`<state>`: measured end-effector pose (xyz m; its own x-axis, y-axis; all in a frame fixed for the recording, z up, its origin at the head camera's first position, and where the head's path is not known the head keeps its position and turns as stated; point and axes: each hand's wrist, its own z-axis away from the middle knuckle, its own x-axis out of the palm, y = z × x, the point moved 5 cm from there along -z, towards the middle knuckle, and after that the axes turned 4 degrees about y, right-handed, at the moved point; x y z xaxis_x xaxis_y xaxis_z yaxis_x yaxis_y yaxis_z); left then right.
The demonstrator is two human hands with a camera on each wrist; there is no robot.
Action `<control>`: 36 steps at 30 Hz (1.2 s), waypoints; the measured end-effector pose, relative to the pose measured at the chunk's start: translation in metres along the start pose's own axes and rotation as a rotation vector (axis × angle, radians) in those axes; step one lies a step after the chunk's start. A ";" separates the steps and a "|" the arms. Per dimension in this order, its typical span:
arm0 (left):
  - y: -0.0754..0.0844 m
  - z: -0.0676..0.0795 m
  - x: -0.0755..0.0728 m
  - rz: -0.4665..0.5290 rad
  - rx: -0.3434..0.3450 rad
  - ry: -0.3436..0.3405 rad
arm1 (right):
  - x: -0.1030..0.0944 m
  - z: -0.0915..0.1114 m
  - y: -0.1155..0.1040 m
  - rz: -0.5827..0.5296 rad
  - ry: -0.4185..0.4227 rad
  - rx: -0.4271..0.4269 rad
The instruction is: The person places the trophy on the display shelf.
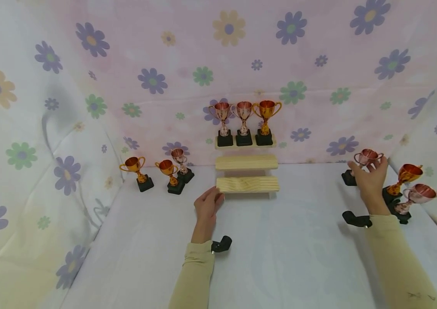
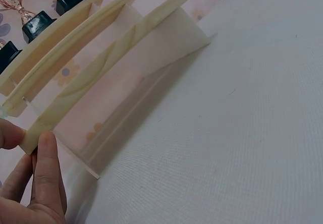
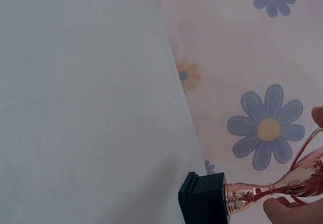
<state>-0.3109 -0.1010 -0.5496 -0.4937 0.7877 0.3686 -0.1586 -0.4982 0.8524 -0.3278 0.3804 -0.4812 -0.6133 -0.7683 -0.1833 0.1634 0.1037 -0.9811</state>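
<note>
At the right, my right hand holds a rose-gold trophy cup with a black base. In the right wrist view its stem lies nearly sideways, with fingers and thumb around the cup part. My left hand pinches the left end of the lowest plank of a three-tier wooden display stand, thumb above and fingers below. Two rose-gold trophies and a gold trophy stand in a row on the stand's top plank. The middle plank and lowest plank are bare.
Two gold trophies and a rose-gold trophy stand left of the stand. Close beside my right wrist are a gold trophy and a rose-gold trophy. Flowered cloth hangs behind the white table and along its sides.
</note>
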 end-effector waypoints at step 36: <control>0.001 0.002 0.000 -0.021 -0.017 -0.004 | 0.021 0.060 -0.020 -0.083 -0.004 -0.445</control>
<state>-0.3094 -0.1009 -0.5485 -0.4866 0.7997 0.3517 -0.1838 -0.4873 0.8537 -0.2975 0.3244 -0.4621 -0.6075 -0.7875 -0.1037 -0.2344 0.3025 -0.9239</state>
